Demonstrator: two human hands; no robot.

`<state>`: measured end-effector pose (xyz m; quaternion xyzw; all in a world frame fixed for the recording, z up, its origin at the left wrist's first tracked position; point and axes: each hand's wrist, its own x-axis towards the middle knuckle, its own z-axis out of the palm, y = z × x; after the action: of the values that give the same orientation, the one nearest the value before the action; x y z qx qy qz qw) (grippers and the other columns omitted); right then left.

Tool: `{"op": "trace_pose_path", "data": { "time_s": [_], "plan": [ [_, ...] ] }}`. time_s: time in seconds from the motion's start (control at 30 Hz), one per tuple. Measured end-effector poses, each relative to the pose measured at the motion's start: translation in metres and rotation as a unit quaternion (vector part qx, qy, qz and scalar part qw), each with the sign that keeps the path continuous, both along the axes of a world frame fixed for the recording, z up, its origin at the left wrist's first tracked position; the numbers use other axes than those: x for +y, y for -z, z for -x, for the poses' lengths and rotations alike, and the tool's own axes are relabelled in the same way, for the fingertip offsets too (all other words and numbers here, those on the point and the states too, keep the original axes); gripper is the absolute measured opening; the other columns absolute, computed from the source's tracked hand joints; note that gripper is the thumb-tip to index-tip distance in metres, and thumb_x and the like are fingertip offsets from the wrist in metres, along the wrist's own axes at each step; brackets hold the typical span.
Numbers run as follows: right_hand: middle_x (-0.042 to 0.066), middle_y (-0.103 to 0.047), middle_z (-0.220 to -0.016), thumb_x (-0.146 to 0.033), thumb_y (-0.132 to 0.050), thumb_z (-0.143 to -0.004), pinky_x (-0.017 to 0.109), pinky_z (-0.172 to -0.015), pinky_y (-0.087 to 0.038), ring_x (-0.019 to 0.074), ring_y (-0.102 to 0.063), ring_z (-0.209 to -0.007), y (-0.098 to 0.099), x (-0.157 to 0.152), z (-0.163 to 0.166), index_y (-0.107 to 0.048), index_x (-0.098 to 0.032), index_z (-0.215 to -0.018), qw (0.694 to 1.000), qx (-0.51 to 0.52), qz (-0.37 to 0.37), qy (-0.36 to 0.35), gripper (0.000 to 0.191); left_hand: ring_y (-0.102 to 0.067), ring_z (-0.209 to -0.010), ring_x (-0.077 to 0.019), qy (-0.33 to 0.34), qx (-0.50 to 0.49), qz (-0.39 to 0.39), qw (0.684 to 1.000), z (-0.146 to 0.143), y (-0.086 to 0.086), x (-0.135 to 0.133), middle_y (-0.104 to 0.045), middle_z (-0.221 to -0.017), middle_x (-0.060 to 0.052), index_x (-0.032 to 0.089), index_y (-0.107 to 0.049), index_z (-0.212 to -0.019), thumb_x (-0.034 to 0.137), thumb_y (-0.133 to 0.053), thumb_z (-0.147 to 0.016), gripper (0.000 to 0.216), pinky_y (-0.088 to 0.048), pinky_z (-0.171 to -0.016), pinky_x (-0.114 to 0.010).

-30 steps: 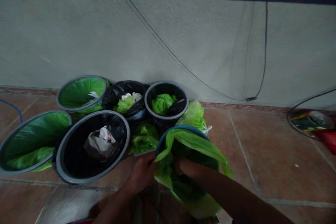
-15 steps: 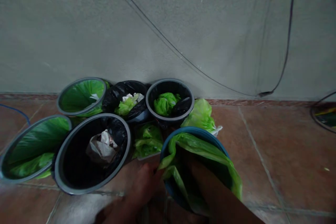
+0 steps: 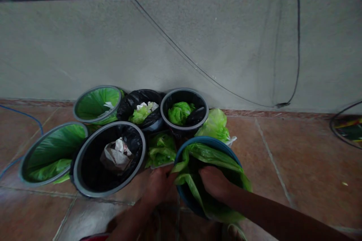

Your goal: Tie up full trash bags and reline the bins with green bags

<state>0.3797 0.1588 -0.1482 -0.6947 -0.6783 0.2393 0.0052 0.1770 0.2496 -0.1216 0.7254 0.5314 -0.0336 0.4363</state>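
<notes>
A blue bin (image 3: 186,146) stands in front of me on the tiles, lined with a green plastic bag (image 3: 215,154) that folds over its rim. My left hand (image 3: 160,182) is closed on the edge of that bag at the bin's left side. Down inside the bag is my right hand (image 3: 213,181), its back and wrist showing. Its fingers are turned away and hidden, so whether they hold anything does not show.
Left of the blue bin stand a black-lined bin (image 3: 144,150) holding crumpled paper and a green-lined bin (image 3: 21,169). More lined bins (image 3: 207,111) line the wall. A green bag bundle (image 3: 213,124) lies behind the blue bin. A cable (image 3: 298,45) hangs at right.
My right hand has risen inside the bag, and more of it shows. My left hand stays at the bag's edge. The view has tilted up, showing the wall's red band.
</notes>
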Motion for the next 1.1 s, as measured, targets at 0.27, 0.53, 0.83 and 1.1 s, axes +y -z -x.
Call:
{"op": "trace_pose_path", "data": {
  "time_s": [0.27,0.53,0.83,1.1],
  "plan": [
    [0.016,-0.069,-0.105,-0.001,-0.04,-0.085,0.035,-0.073,-0.049,0.027,-0.065,-0.093,-0.006,0.004,-0.031,-0.069,-0.013,-0.102,0.982,-0.186,0.01,-0.017,0.036,-0.047,-0.057,-0.0107,-0.034,0.045,-0.038,0.998,-0.002,0.004,0.002,-0.048,-0.057,0.003,0.016,-0.057,-0.06,0.032,-0.05,-0.089,0.033,-0.024,-0.056,-0.024],
    [0.004,-0.07,-0.075,-0.033,-0.047,-0.086,0.028,-0.064,-0.046,0.0176,-0.064,-0.067,-0.021,-0.011,-0.09,-0.066,-0.02,-0.079,0.947,0.126,-0.11,0.274,0.025,-0.048,-0.058,-0.0115,-0.08,0.061,-0.081,0.992,0.022,0.005,0.019,-0.043,-0.052,0.004,0.017,-0.049,-0.057,0.037,-0.048,-0.089,0.038,-0.027,-0.056,-0.023],
    [0.004,-0.072,-0.073,-0.045,-0.058,-0.069,0.028,-0.06,-0.045,0.017,-0.062,-0.06,-0.032,-0.01,-0.111,-0.069,-0.02,-0.075,0.858,0.275,-0.137,0.411,0.028,-0.053,-0.118,-0.0275,0.058,0.073,-0.322,0.942,-0.012,-0.032,0.012,-0.056,-0.129,-0.014,0.016,-0.054,-0.127,0.017,-0.062,-0.075,0.053,-0.042,-0.099,-0.038],
    [0.004,-0.071,-0.072,-0.045,-0.059,-0.073,0.028,-0.057,-0.045,0.016,-0.061,-0.057,-0.025,-0.011,-0.113,-0.069,-0.019,-0.077,0.865,0.281,-0.105,0.403,0.029,-0.057,-0.11,-0.0263,0.266,0.043,-0.277,0.922,-0.08,-0.025,0.006,-0.064,-0.113,-0.012,0.017,-0.062,-0.111,0.024,-0.054,-0.088,0.026,-0.041,-0.1,-0.041]
  ]
}}
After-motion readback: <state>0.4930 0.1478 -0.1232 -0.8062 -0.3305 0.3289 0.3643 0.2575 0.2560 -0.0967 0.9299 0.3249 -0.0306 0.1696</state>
